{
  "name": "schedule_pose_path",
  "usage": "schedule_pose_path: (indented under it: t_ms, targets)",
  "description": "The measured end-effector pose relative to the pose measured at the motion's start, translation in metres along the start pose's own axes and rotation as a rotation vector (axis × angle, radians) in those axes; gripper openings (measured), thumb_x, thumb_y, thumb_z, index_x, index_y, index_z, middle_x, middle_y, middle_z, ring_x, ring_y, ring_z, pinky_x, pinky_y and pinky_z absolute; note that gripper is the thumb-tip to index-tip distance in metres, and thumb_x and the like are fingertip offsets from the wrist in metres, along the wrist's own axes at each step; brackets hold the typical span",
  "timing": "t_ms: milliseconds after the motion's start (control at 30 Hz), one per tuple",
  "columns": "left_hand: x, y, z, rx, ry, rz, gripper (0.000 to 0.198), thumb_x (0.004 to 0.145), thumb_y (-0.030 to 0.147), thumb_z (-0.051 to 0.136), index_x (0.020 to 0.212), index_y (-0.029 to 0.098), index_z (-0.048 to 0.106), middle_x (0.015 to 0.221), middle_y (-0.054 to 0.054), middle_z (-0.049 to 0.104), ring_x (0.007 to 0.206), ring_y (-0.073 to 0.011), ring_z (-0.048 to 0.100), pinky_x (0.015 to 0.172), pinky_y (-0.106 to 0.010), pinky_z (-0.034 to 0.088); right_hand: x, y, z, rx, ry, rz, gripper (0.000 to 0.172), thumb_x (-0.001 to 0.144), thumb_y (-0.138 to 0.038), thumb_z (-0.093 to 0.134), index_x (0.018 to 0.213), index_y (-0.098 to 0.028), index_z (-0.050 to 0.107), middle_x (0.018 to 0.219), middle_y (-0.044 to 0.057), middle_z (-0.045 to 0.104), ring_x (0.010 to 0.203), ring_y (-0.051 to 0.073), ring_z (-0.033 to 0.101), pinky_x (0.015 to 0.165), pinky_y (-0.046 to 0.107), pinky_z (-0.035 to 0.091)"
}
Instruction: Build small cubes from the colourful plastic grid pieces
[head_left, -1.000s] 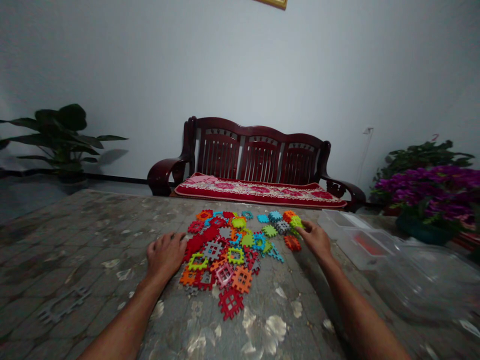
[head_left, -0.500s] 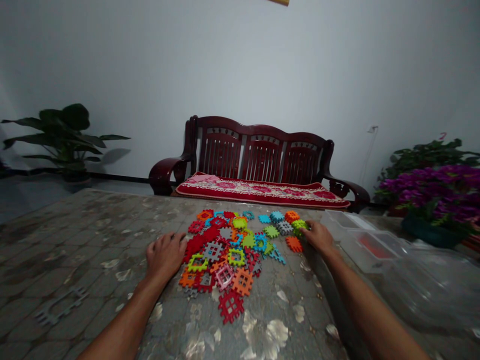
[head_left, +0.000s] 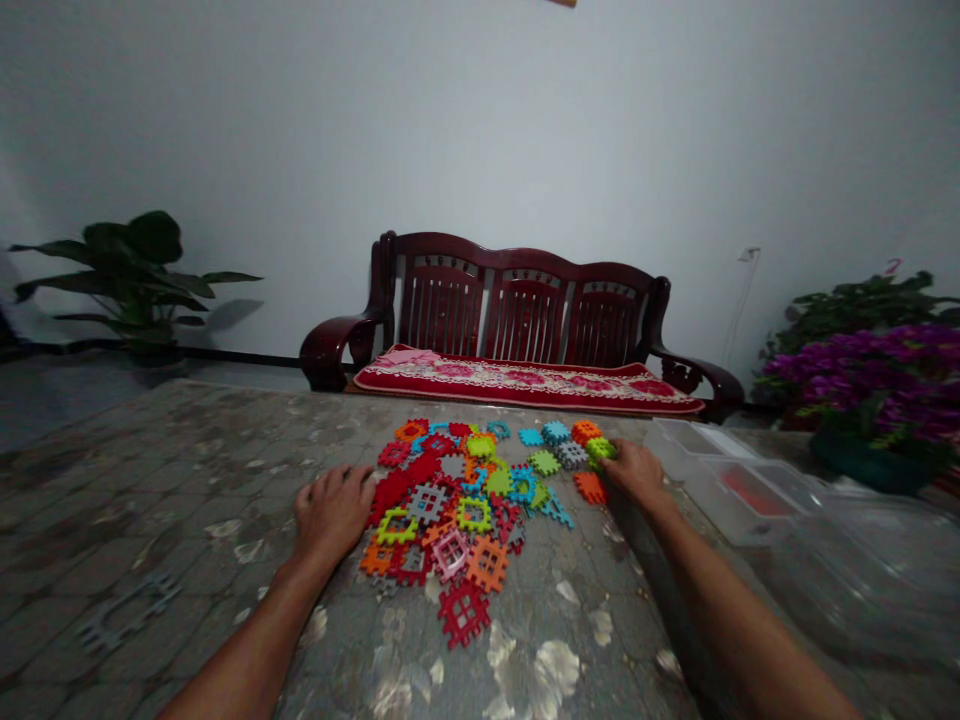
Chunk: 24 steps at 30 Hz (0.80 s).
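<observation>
Colourful notched plastic pieces lie heaped in the middle of the table, among them a red window piece [head_left: 463, 612], an orange one [head_left: 487, 563] and a grey one [head_left: 427, 503]. My left hand [head_left: 334, 508] rests palm down against the heap's left edge, fingers slightly apart, holding nothing. To the right of the heap, my right hand [head_left: 632, 470] has its fingertips on a lime green piece [head_left: 599, 450]. Near it are a grey piece [head_left: 572, 455], an orange piece [head_left: 590, 488] and a few blue ones [head_left: 556, 432].
A grey frame piece [head_left: 127, 612] lies apart at the table's left. Clear plastic boxes [head_left: 739, 492] stand on the right, beside purple flowers [head_left: 885, 375] in a pot. Behind the table [head_left: 225, 460] is a wooden bench [head_left: 525, 300] with a red cover.
The view has shifted very slightly. Both hands keep the same places, and no piece has visibly moved.
</observation>
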<state>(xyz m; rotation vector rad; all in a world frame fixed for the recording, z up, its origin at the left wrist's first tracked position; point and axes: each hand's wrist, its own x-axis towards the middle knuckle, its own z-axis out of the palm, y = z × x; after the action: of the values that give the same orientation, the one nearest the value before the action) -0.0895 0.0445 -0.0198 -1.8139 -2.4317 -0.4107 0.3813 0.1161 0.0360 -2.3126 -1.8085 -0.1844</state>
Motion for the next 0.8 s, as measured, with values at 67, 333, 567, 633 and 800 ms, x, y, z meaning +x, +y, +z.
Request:
schedule_pose_path:
  t_ms: [67,333,567,633,800]
  targets:
    - [0.0,0.0,0.0,0.004,-0.005,-0.004,0.051,0.105,0.036,0.031,0.138,0.027,0.068,0.149,-0.012,0.062,0.137,-0.0279,0.055,0.116,-0.047,0.035,-0.001,-0.001,-0.001,-0.02,0.002,-0.004,0.044,0.093,-0.039,0.062,0.133,-0.023,0.073,0.12,0.015,0.078,0.115,0.034,0.071,0.094,0.04,0.052]
    - [0.001,-0.001,0.002,0.007,-0.007,-0.005,0.051,0.105,0.037,0.03,0.138,0.029,0.068,0.15,-0.011,0.062,0.139,-0.0273,0.054,0.116,-0.047,0.035,-0.019,-0.022,-0.012,0.059,0.076,-0.087,0.043,0.092,-0.036,0.061,0.131,-0.022,0.074,0.128,0.012,0.076,0.119,0.03,0.067,0.097,0.037,0.05]
    - [0.001,0.0,0.001,-0.009,-0.006,-0.008,0.049,0.104,0.035,0.034,0.138,0.027,0.069,0.15,-0.013,0.063,0.139,-0.0281,0.054,0.117,-0.048,0.034,-0.074,-0.073,-0.008,0.235,-0.053,-0.31,0.043,0.085,-0.042,0.07,0.123,-0.023,0.079,0.127,0.011,0.076,0.121,0.031,0.067,0.099,0.036,0.05]
    - [0.001,0.0,0.0,-0.014,0.004,-0.003,0.049,0.104,0.035,0.034,0.137,0.027,0.07,0.148,-0.013,0.064,0.137,-0.0284,0.055,0.116,-0.048,0.035,-0.082,-0.08,-0.001,0.217,-0.079,-0.326,0.043,0.083,-0.043,0.072,0.121,-0.022,0.079,0.126,0.012,0.076,0.12,0.033,0.067,0.099,0.037,0.05]
    - [0.001,-0.001,0.001,-0.017,0.004,0.001,0.048,0.104,0.036,0.035,0.136,0.028,0.07,0.148,-0.011,0.064,0.137,-0.0271,0.055,0.115,-0.047,0.035,-0.088,-0.085,0.012,0.309,-0.076,-0.279,0.041,0.081,-0.041,0.074,0.118,-0.023,0.079,0.121,0.011,0.077,0.118,0.031,0.068,0.096,0.035,0.051]
